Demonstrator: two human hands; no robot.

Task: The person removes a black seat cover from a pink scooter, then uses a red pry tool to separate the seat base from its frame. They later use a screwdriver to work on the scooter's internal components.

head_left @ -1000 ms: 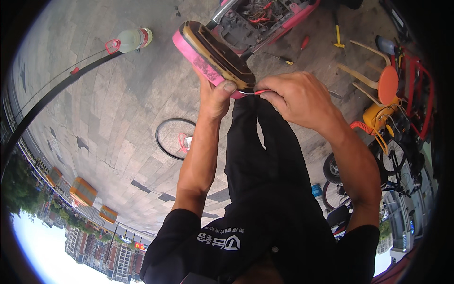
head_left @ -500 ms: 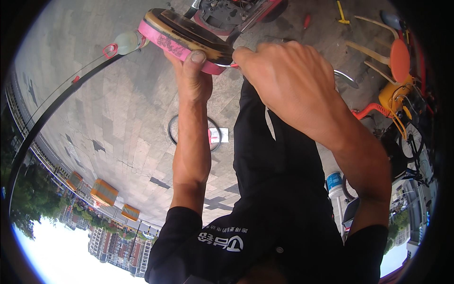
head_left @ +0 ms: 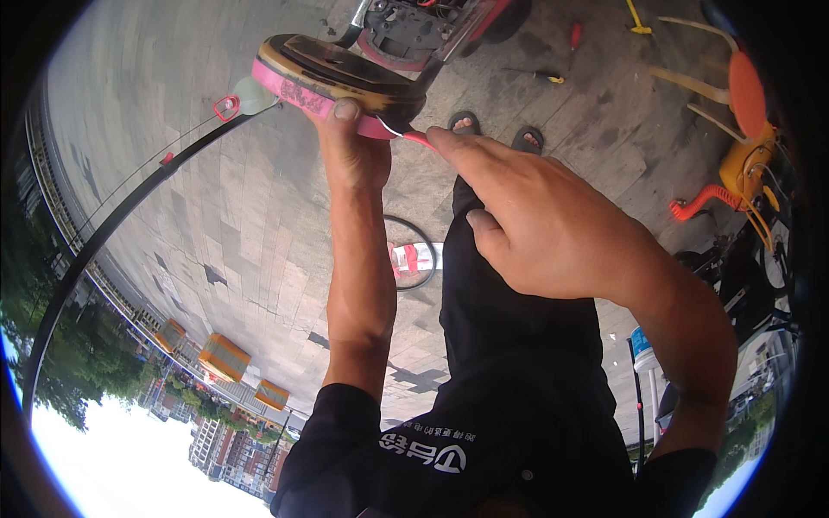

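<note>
Raised before me is what looks like a scooter seat [head_left: 318, 104], oval, with a pink side, tan edge and dark, worn face turned up. My left hand [head_left: 350, 147] grips its near side; the thumb presses on the pink and the fingers behind are hidden. A red-handled tool [head_left: 420, 139] has its thin, bent metal tip against the seat's near right edge. On that handle lies my right index finger, while the right thumb stands apart lower down. The rest of my right hand [head_left: 553, 216] hides its other fingers and the handle's far end.
Beyond the seat stands a scooter [head_left: 406, 34] with an open, grey top. Hand tools lie about, one with a yellow and black handle [head_left: 550, 78]. An upturned orange stool [head_left: 747, 93] and a coiled red hose [head_left: 704, 200] are at right. A black ring [head_left: 432, 250] lies below.
My right hand has turned and lowered from a fist near the seat, so more red handle shows and the thumb is apart. The left hand still grips the seat; the whole view has shifted.
</note>
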